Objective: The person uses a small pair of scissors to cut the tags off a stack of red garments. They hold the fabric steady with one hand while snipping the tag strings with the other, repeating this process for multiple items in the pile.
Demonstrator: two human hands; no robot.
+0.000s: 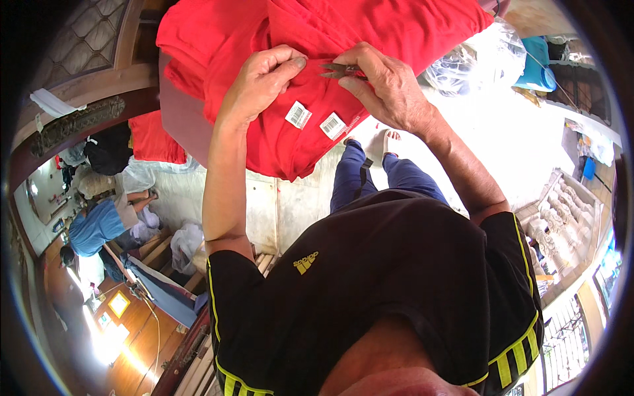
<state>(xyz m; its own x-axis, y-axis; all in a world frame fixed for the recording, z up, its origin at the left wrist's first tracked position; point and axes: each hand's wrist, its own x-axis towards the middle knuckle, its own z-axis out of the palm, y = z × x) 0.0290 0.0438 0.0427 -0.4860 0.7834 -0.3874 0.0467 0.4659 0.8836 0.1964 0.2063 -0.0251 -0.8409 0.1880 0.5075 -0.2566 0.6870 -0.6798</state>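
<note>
Red cloth [218, 53], which looks like garments in a loose pile, lies in front of me on a table. My right hand [389, 86] is closed around a small pair of thread snips [335, 70], whose two blades point left and stand slightly apart. Facing them, my left hand [261, 82] pinches thumb against forefinger just above the cloth; what lies between the fingertips is too small to make out. Two white barcode labels, one left [298, 115] and one right [332, 125], are on the cloth below my hands.
Clear plastic wrapping [472, 59] and a blue container [536, 66] are at the right. Another person in a blue shirt [99, 228] bends over at the left, near plastic bags [187, 244]. More red cloth [157, 137] hangs beyond my left arm.
</note>
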